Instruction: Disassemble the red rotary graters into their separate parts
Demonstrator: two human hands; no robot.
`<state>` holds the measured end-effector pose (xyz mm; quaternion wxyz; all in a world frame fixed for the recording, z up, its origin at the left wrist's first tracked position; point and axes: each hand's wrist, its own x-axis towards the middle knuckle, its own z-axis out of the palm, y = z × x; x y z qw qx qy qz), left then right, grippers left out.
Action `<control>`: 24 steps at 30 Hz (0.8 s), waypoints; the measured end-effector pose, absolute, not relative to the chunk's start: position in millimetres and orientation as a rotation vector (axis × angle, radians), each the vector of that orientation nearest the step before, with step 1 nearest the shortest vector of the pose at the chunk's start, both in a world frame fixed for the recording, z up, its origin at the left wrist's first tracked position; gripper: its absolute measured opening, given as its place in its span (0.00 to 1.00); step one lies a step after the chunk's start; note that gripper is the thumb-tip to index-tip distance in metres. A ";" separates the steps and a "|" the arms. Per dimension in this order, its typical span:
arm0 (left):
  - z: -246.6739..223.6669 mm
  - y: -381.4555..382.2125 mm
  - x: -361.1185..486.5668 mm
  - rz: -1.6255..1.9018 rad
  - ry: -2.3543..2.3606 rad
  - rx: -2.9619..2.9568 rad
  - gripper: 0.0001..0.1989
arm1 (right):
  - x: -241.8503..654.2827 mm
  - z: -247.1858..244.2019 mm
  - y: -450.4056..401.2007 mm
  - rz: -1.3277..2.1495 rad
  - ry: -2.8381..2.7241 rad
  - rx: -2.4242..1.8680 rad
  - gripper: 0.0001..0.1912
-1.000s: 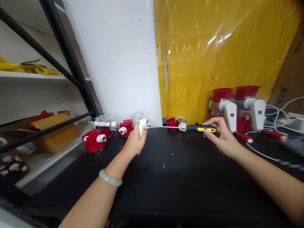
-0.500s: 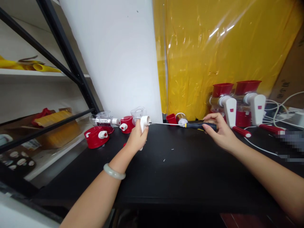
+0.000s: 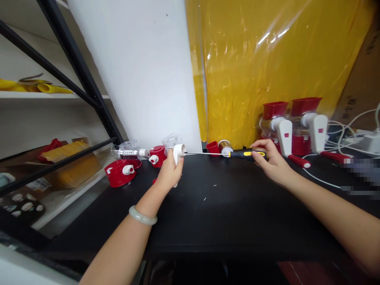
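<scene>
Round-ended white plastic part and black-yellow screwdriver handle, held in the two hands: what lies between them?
A thin, straight metal shaft spans that stretch, as the head view shows.

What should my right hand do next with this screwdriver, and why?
Probably give the screwdriver a small twist with your right hand, while your left hand steadies the white part. The screwdriver's tip is at that part's round end, roughly in line with it, and your right hand is on the handle. Whether a screw sits there can't be seen.
</scene>
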<state>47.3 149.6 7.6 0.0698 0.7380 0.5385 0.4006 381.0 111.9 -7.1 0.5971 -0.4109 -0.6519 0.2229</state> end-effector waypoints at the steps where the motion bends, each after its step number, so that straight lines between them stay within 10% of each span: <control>1: 7.1 150.3 46.8 1.210 1.616 2.209 0.17 | 381.3 -7.4 112.3 0.508 -1.504 -0.918 0.19; 12: 6.0 143.1 54.0 1.065 1.630 2.371 0.14 | 382.6 1.9 108.1 0.734 -1.366 -1.010 0.30; 24: 1.0 151.3 50.9 1.194 1.681 2.257 0.16 | 386.8 -4.0 114.4 0.795 -1.434 -0.785 0.19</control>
